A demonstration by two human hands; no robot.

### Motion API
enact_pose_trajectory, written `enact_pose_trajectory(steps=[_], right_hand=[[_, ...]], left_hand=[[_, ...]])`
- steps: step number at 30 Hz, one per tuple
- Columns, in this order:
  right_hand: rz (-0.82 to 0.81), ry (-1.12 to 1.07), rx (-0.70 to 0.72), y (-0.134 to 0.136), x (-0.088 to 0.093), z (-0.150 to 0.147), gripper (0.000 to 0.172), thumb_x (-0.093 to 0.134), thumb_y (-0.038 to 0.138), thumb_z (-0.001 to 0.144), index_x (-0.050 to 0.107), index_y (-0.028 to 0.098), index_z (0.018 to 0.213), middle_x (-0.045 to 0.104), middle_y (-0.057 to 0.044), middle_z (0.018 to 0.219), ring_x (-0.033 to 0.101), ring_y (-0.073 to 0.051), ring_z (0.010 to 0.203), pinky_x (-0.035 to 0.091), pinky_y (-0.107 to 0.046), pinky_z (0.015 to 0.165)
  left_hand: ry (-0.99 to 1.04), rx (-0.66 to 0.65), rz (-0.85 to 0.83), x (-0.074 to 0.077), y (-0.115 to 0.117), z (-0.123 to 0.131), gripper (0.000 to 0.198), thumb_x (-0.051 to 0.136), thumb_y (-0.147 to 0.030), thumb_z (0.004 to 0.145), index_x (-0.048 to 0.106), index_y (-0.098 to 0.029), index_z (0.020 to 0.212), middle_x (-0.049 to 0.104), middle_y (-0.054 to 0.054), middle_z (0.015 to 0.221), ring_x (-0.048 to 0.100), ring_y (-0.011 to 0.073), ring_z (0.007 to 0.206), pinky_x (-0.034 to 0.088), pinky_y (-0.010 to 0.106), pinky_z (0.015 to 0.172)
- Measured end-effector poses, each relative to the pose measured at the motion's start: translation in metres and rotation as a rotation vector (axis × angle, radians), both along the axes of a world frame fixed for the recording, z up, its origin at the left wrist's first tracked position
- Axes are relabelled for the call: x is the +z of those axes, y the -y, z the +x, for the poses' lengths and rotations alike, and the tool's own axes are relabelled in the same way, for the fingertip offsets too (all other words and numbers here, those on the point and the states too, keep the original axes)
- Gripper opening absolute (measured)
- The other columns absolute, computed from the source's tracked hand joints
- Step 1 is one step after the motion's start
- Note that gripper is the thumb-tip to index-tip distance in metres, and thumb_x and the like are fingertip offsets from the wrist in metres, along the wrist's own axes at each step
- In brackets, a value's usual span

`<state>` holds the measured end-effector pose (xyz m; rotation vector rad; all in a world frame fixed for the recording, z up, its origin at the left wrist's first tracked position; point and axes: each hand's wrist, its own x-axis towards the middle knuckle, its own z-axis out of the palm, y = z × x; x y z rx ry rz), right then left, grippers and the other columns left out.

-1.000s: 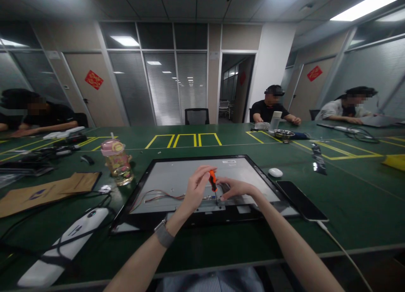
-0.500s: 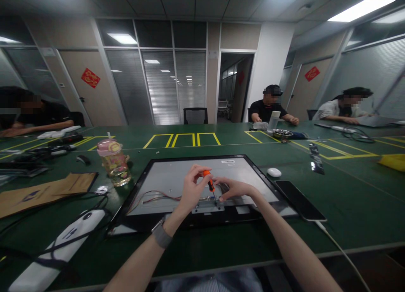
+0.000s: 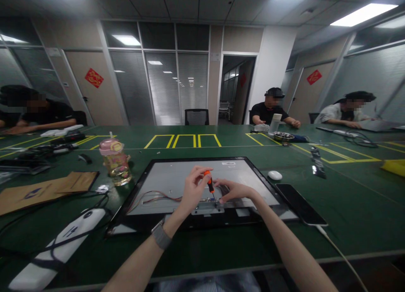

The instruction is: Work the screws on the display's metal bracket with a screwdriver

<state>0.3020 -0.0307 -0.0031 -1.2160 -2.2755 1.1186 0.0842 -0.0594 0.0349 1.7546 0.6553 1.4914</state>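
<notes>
My left hand (image 3: 194,185) is closed on an orange and black screwdriver (image 3: 210,184), fingertips at the top of its handle. The screwdriver leans slightly, its tip down at a small metal bracket (image 3: 202,209) by the near edge of a flat display panel (image 3: 177,169). Beside the tip, my right hand (image 3: 236,188) is open and curved over the panel, thumb and fingers apart, the thumb close to the bracket. Thin coloured wires (image 3: 158,194) run across the panel's grey back toward the bracket. Any screw under the tip is too small to make out.
Left of the panel stand a pink-lided bottle (image 3: 115,161), a paper bag (image 3: 47,190) and a white power strip (image 3: 66,241) with black cables. On the right lie a white earbud case (image 3: 274,175) and a plugged-in phone (image 3: 300,204). Several people sit around the green table.
The view has shifted slightly. Both hands and the screwdriver keep nearly the same place over the panel; the screwdriver looks a touch more upright.
</notes>
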Motion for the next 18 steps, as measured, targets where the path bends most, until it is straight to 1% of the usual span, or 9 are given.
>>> enact_pose_trajectory(steps=[3,6,8,11,14,18], right_hand=[[0.000,0.004,0.001,-0.0010,-0.0017,0.0007,0.075,0.078,0.057,0.057,0.056,0.024,0.122,0.037,-0.007,0.148,0.032,-0.031,0.136,0.024,-0.042,0.112],[0.014,-0.010,0.012,-0.0018,-0.0029,0.0011,0.074,0.077,0.057,0.058,0.057,0.023,0.121,0.037,-0.008,0.148,0.033,-0.031,0.135,0.024,-0.042,0.112],[0.017,-0.012,0.014,-0.0024,-0.0038,0.0014,0.075,0.077,0.058,0.057,0.057,0.023,0.120,0.037,-0.008,0.148,0.033,-0.031,0.135,0.023,-0.043,0.112],[0.007,-0.002,-0.001,-0.0029,-0.0047,0.0020,0.078,0.077,0.060,0.056,0.057,0.024,0.122,0.036,-0.007,0.148,0.032,-0.031,0.136,0.023,-0.042,0.113],[0.006,0.009,-0.015,-0.0026,-0.0048,0.0025,0.079,0.078,0.059,0.056,0.056,0.023,0.123,0.036,-0.008,0.149,0.032,-0.030,0.135,0.023,-0.041,0.113],[-0.005,0.013,-0.027,-0.0016,-0.0036,0.0019,0.079,0.079,0.056,0.056,0.055,0.021,0.124,0.035,-0.009,0.149,0.032,-0.030,0.136,0.023,-0.042,0.113]], left_hand=[[-0.006,-0.039,-0.022,0.0011,-0.0012,-0.0017,0.026,0.052,-0.032,0.089,0.067,-0.019,0.105,0.058,0.005,0.093,0.059,0.0148,0.084,0.047,0.026,0.078],[0.000,-0.069,-0.034,0.0010,-0.0015,-0.0025,0.028,0.049,-0.034,0.091,0.067,-0.019,0.106,0.061,0.006,0.098,0.059,0.0176,0.093,0.045,0.029,0.086],[-0.006,-0.068,-0.028,0.0015,-0.0008,-0.0024,0.028,0.050,-0.035,0.090,0.068,-0.019,0.104,0.061,0.007,0.100,0.060,0.0176,0.092,0.045,0.029,0.084],[-0.026,-0.076,-0.038,0.0033,0.0004,-0.0024,0.029,0.049,-0.036,0.091,0.067,-0.017,0.105,0.064,0.007,0.096,0.061,0.0170,0.089,0.046,0.029,0.083],[-0.026,-0.110,-0.081,0.0051,-0.0002,-0.0034,0.032,0.046,-0.036,0.092,0.064,-0.016,0.110,0.068,0.008,0.096,0.063,0.0181,0.091,0.047,0.032,0.088],[0.024,-0.180,-0.131,0.0056,-0.0037,-0.0046,0.035,0.048,-0.038,0.090,0.063,-0.015,0.113,0.069,0.011,0.104,0.063,0.0216,0.100,0.045,0.037,0.095]])
